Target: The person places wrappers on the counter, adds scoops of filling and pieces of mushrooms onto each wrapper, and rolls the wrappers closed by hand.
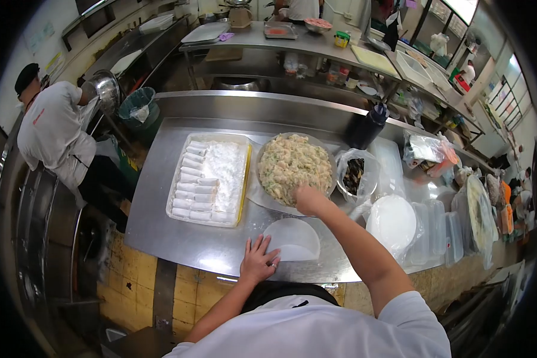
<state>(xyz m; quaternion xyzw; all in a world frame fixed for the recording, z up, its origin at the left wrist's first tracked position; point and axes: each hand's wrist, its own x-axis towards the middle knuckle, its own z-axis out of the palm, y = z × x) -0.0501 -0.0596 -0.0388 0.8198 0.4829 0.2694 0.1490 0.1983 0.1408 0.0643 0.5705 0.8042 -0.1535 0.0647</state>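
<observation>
A round translucent wrapper sheet [293, 240] lies flat on the steel table in front of me. My left hand [258, 259] rests at its left edge, fingers spread, holding nothing. My right hand [310, 200] is at the near rim of a wide bowl heaped with a pale, green-flecked chopped filling [296, 161]. Its fingers are curled into the filling, and their tips are hidden. Left of the bowl, a plastic tray [249, 156] holds white rolls [195, 197] in rows on white powder. A stack of round white wrappers [392, 221] sits to the right in plastic.
A plastic-lined bowl of dark pieces [353, 177] and a dark bottle [369, 126] stand right of the filling. Clear containers [428, 230] line the table's right side. A raised steel edge [232, 110] runs along the back. At left, another person [59, 128] handles a metal bowl [104, 89].
</observation>
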